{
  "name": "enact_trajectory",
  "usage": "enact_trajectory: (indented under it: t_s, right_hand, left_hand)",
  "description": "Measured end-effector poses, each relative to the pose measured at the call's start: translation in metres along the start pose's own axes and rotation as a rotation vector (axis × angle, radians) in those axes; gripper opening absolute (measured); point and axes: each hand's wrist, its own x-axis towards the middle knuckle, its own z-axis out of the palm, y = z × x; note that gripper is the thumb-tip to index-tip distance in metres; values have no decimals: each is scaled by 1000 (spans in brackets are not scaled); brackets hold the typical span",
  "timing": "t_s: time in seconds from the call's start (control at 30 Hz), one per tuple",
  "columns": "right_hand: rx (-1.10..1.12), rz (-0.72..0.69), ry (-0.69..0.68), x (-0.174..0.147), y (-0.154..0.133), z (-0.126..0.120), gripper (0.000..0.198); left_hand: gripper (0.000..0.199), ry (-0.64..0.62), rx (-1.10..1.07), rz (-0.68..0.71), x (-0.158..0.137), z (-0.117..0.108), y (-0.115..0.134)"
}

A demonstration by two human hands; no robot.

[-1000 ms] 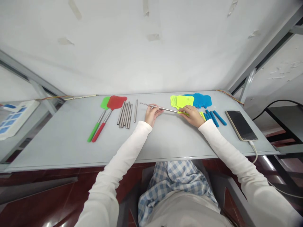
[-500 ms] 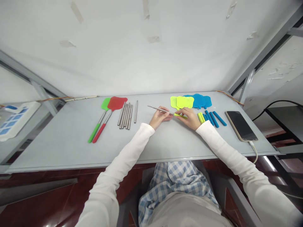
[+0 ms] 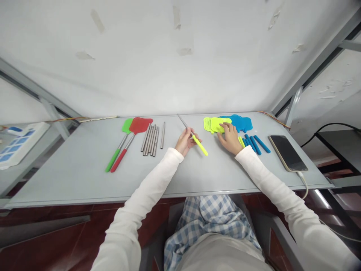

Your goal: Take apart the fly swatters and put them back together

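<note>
My left hand (image 3: 185, 141) grips a metal rod with a yellow handle (image 3: 200, 146) on its lower end; the bare tip points up toward the wall. My right hand (image 3: 229, 138) has its fingers spread over the yellow fly swatter heads (image 3: 216, 124), fingertips at their near edge. Whether it grips one cannot be made out. Blue swatter heads (image 3: 241, 122) lie just behind and to the right. Beside the right wrist are yellow handles (image 3: 241, 142) and several blue handles (image 3: 255, 144).
Left on the table (image 3: 84, 158) lie a green fly swatter (image 3: 115, 154) and a red fly swatter (image 3: 122, 154), beside several metal rods (image 3: 150, 140). A phone (image 3: 288, 152) with a white cable (image 3: 304, 181) rests at the right. The wall (image 3: 158, 82) stands behind.
My right hand has let go of the yellow handle and moved up to the yellow swatter heads. My left hand has tilted the rod, its handle end now pointing down toward me.
</note>
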Motion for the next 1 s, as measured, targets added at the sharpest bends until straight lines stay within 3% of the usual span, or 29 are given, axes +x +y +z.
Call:
enact_trajectory:
  t_s: [0.13, 0.33, 0.43, 0.5, 0.6, 0.73, 0.83, 1.0]
  right_hand:
    - [-138, -8, -68, -4, 9, 9, 56]
    - [-226, 9, -27, -3, 3, 4, 49]
    - [-285, 11, -23, -4, 0, 1, 51]
    - [-306, 8, -17, -5, 0, 0, 53]
    - [-336, -5, -20, -6, 1, 0, 49]
    - [-359, -29, -43, -3, 4, -3, 32]
    - [-304, 10, -14, 1, 8, -9, 31]
    - [-149, 113, 223, 7, 11, -27, 34]
  left_hand:
    - [38, 6, -37, 21, 0, -1, 12]
    - [38, 187, 32, 219, 4, -13, 33]
    - [37, 246, 178, 347, 4, -18, 35]
    - [35, 259, 388, 433, 3, -19, 32]
    - [30, 211, 808, 561, -1, -20, 23]
    - [25, 7, 1277, 625, 0, -23, 11]
    - [27, -143, 1424, 674, 5, -29, 6]
    - [34, -150, 1511, 726, 10, -38, 8]
